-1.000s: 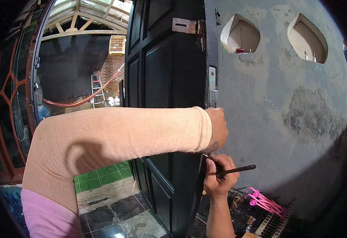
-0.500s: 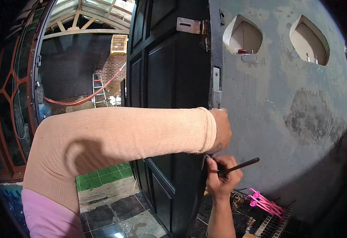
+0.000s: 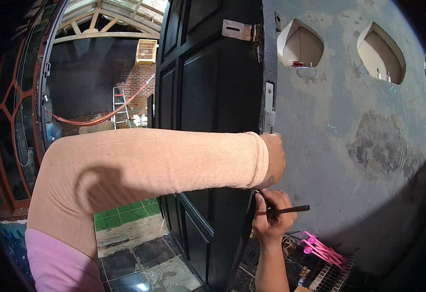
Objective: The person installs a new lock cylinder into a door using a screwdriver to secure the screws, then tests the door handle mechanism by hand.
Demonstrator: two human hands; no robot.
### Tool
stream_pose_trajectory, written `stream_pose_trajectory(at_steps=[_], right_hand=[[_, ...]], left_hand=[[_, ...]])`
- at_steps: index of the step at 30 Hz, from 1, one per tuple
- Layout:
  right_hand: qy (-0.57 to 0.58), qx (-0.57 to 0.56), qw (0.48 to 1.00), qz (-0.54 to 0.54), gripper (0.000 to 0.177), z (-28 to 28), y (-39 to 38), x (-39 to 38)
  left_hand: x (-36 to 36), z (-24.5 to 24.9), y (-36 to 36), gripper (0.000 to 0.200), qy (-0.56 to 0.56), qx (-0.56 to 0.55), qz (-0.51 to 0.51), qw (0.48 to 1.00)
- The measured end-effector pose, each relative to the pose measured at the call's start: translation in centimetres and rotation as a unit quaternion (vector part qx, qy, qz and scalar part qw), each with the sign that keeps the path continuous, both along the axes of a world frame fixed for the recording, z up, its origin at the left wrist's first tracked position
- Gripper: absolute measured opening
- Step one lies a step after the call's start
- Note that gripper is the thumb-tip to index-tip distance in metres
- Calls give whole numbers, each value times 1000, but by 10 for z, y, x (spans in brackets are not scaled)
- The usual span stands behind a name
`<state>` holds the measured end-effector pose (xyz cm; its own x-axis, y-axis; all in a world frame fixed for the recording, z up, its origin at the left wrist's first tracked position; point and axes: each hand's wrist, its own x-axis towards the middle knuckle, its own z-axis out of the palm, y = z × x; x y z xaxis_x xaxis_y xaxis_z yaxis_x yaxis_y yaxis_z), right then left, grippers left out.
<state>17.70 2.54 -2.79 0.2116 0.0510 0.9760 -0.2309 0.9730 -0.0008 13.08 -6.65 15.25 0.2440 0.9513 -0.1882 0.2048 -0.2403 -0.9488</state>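
At the black door's edge, under its metal plate, the left hand curls; whether it grips, I can't tell. Just below, the right hand fists a thin dark tool, likely stiff, light, best held near the hand-side end.

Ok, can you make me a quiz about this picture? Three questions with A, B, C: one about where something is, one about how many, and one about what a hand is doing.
1. Where is the left hand?
A) in a pocket
B) on a chair
C) at the edge of the black door

2. How many arched niches are in the grey wall?
A) two
B) one
C) five

3. The right hand is:
A) open and empty
B) shut on a thin dark tool
C) flat on the wall

Answers:
1 C: it rests against the door's edge.
2 A: two openings show side by side.
3 B: it grips the tool's end.
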Motion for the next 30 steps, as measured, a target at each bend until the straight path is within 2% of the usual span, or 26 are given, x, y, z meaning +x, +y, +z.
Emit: stream_pose_trajectory(at_steps=[5, 14, 20, 30], right_hand=[[-2, -11, 1000, 7, 15, 0, -1, 0], [-52, -115, 992, 6, 12, 1, -15, 6], [25, -13, 1000, -4, 11, -1, -4, -6], [-12, 96, 995, -30, 24, 8, 19, -2]], left_hand=[[0, 0, 6, 19, -18, -27, 10, 999], [1, 3, 3, 20, -6, -17, 13, 1000], [-5, -1, 8, 21, -7, -22, 1, 1000], [7, 6, -1, 21, -27, -20, 16, 999]])
